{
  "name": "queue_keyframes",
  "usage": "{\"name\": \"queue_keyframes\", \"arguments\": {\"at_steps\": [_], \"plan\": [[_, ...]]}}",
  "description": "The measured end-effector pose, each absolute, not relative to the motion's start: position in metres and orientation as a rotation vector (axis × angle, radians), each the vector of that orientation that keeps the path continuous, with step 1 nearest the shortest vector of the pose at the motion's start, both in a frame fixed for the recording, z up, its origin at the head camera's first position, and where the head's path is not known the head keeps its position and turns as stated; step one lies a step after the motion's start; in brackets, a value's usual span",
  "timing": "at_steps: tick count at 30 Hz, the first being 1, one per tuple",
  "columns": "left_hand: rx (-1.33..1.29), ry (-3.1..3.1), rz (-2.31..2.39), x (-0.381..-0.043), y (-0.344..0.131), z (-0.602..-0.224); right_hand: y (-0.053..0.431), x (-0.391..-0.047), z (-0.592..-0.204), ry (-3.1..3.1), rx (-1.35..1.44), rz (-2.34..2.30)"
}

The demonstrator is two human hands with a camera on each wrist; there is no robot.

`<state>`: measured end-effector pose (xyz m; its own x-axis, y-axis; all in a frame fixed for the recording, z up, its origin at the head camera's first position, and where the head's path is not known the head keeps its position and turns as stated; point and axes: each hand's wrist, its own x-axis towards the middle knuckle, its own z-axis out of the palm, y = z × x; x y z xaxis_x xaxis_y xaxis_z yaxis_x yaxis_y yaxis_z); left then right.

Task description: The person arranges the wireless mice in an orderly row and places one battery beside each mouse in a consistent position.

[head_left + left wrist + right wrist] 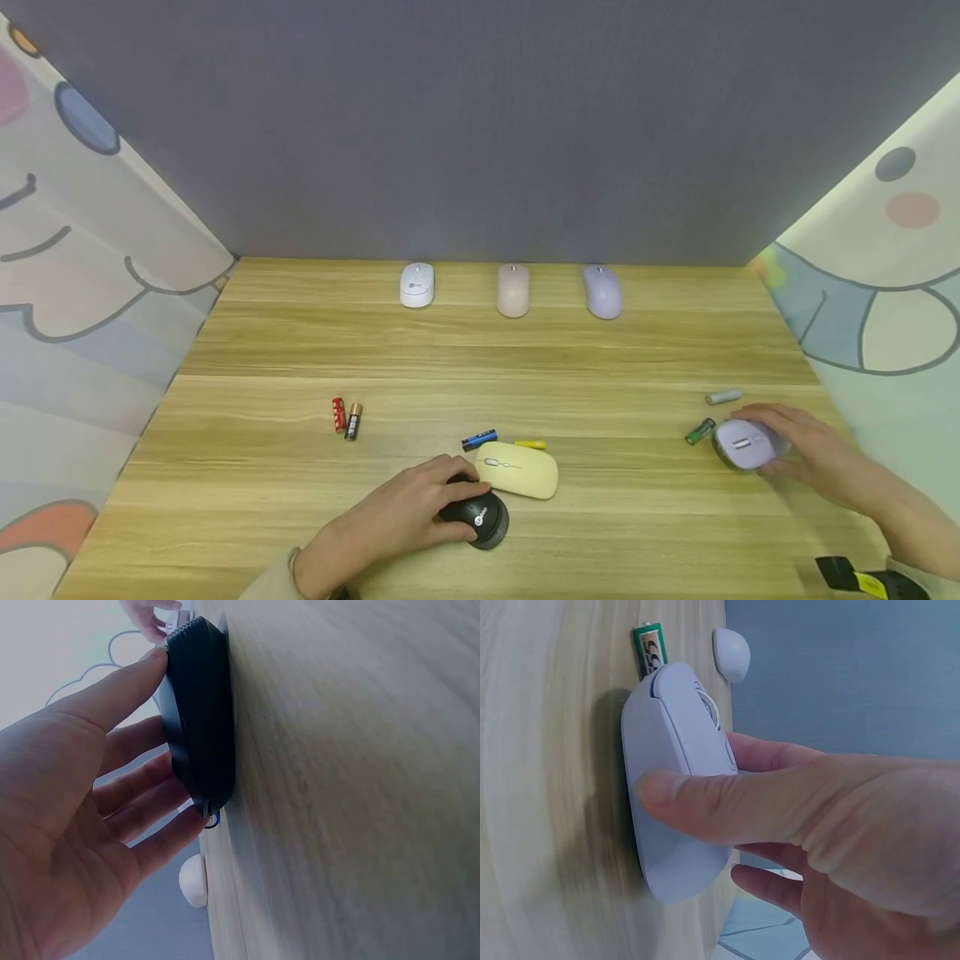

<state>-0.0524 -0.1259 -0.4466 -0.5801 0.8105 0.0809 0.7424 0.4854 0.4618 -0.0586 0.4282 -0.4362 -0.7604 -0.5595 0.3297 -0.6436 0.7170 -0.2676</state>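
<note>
Black mouse (471, 515) and lilac mouse (741, 448) gripped at the same time

The black mouse is held in the lower middle of the frame by the left hand (408, 508). It is pinched between thumb and fingers, with its sides used as the grip, maybe so that it is kept steady on the table (300, 350). The lilac mouse is held at the right of the frame by the right hand (817, 458). Its sides are clasped too — the thumb on one, fingers on the other — and its wheel end is left bare. Whether its base is fully touching the table cannot be told. The two hands are kept well apart.

Just above the black mouse, a yellow mouse (525, 472) is laid sideways, with a blue battery (480, 440) and a yellow battery (530, 444) by its top edge. A green battery (701, 431) and a grey battery (723, 397) are set near the lilac mouse, perhaps so that they can be reached easily. A red battery (339, 415) and a black battery (353, 422) are placed side by side, left of the middle.

Along the table's back edge, a white mouse (417, 285), a pink mouse (513, 291) and a purple mouse (602, 292) are lined up — likely to be kept out of the way.
</note>
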Motion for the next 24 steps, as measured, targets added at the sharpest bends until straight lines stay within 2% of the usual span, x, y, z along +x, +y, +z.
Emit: {"name": "queue_keyframes", "arguments": {"at_steps": [24], "plan": [[1.334, 2.560, 0.694, -0.053, -0.126, -0.447, 0.424, -0.080, -0.425, -2.670, 0.987, 0.520]]}}
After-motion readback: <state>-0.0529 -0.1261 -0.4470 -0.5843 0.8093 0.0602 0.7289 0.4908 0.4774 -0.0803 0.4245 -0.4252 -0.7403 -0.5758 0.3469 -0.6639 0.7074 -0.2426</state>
